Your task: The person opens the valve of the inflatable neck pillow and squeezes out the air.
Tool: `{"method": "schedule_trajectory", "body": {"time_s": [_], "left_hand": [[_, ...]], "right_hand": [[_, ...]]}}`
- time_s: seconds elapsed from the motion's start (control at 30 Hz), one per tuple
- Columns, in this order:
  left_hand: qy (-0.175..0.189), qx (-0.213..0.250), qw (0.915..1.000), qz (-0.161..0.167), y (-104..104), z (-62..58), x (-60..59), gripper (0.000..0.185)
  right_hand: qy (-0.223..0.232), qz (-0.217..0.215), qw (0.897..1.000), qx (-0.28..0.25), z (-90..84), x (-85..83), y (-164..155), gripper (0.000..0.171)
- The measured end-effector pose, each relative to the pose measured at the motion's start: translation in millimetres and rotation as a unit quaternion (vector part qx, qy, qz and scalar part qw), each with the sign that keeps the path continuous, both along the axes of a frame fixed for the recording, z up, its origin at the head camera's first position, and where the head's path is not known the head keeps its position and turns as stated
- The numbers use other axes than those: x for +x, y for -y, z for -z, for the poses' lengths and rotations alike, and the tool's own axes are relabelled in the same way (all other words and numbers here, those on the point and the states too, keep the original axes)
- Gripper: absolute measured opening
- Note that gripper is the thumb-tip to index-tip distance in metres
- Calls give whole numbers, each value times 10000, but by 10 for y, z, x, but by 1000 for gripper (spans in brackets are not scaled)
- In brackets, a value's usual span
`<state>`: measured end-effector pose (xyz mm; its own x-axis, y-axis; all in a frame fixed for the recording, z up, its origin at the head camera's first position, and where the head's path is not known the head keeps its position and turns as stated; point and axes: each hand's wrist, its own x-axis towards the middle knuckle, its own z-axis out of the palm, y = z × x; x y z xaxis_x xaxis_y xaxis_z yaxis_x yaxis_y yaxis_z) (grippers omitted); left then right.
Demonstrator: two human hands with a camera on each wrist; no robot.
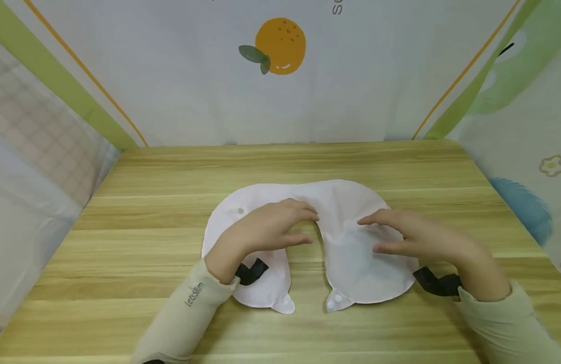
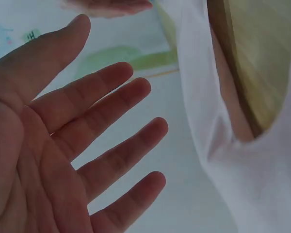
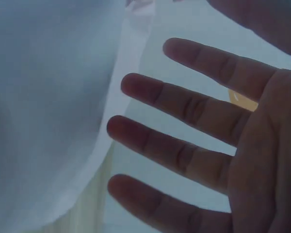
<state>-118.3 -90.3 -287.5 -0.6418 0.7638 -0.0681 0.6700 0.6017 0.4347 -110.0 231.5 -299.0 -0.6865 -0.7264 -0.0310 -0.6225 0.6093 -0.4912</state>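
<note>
Under both flat, spread hands, left hand and right hand: deflated white neck pillow on table.

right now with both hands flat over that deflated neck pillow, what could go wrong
1. The left hand and right hand lie open on the white neck pillow with no grip, so it might slide on the smooth wooden table.
2. The black wrist straps trail beside its lobes and could drag them.
</note>
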Motion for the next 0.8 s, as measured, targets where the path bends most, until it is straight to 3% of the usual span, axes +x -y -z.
{"method": "schedule_trajectory", "body": {"time_s": [0.17,0.37,0.8], "left_hand": [[-77,-113,9995,295,-232,97,-93,41],[-57,-236,9986,478,-458,204,-200,42],[-139,-830,9963,175,-714,366,-255,45]], "right_hand": [[163,-204,9997,23,72,-41,42,44],[293,-124,9994,155,94,-58,41,45],[552,-139,9973,472,188,-75,89,57]]}}
